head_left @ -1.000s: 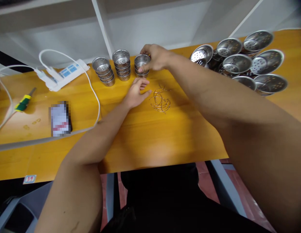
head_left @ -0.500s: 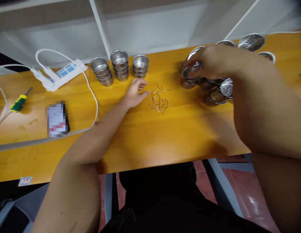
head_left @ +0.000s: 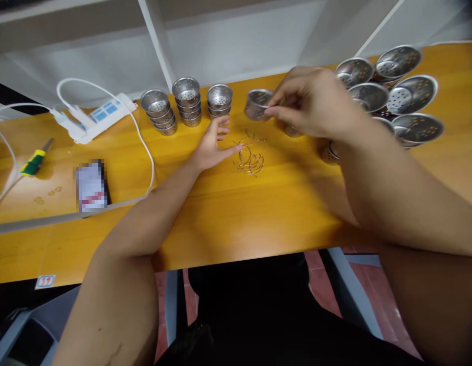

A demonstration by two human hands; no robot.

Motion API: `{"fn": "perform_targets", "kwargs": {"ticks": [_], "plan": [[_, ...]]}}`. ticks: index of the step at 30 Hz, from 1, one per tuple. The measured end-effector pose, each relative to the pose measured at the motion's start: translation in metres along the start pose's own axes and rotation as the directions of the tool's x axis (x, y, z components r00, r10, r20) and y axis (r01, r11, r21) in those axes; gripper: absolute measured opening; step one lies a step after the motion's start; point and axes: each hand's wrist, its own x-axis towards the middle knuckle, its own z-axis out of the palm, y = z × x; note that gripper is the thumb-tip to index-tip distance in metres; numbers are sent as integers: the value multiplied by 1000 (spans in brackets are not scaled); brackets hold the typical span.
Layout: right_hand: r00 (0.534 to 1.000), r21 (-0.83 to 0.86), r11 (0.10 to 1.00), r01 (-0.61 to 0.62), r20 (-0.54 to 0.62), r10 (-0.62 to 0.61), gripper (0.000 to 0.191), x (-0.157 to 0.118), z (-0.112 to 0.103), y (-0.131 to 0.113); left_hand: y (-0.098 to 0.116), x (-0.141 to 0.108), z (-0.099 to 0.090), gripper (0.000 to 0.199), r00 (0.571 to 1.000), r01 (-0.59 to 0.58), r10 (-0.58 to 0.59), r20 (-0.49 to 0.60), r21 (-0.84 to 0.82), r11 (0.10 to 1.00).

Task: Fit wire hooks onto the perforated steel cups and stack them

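"What is the right hand (head_left: 314, 101) doing?"

"It is clamping a cup (head_left: 255, 107) by the rim, between thumb and finger."

"Where is that cup being held?"

"Just to the right of three stacks (head_left: 187, 104), its mouth facing up. It is showing blurred, so one cannot tell whether its base is touching the table (head_left: 239, 218)."

"And the left hand (head_left: 213, 146)?"

"Its thumb and fingers are spreading apart in front of the right-hand stack, the thumb tip overlapping the wires (head_left: 249, 164) lying beside it."

"What else is lying about?"

"More cups (head_left: 405, 96) are crowding the table's right side, the forearm partly hiding them. Over on the left, a power strip (head_left: 100, 117) is lying behind a green-and-yellow tool (head_left: 34, 161), and a white cable (head_left: 145, 147) is curving round."
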Motion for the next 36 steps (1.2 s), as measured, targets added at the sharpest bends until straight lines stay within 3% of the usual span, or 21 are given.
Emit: {"fn": "perform_targets", "kwargs": {"ticks": [3, 7, 10, 13, 20, 29, 36], "plan": [[999, 165, 986, 37, 27, -42, 62, 0, 53, -22, 7, -1, 0, 111, 999, -49, 49, 22, -26, 998], [999, 289, 956, 42, 11, -47, 59, -2, 110, -29, 0, 1, -2, 99, 994, -105, 105, 4, -8, 994], [1000, 334, 942, 22, -2, -23, 54, -5, 128, -25, -10, 3, -3, 96, 995, -100, 100, -11, 26, 995], [999, 334, 942, 24, 25, -34, 60, -8, 132, -21, -15, 3, -3, 94, 993, -118, 118, -13, 41, 992], [992, 355, 930, 91, 53, -117, 45, -6, 132, -15, -9, 0, -4, 92, 987, -163, 163, -6, 48, 986], [986, 372, 925, 76, 113, -126, 38, -2, 129, 3, 6, 1, -5, 95, 996, -86, 86, 30, -17, 996], [996, 390, 921, 1, 80, -35, 66, 0, 115, 2, 7, 1, -6, 99, 992, -121, 119, 49, 48, 991]]}}
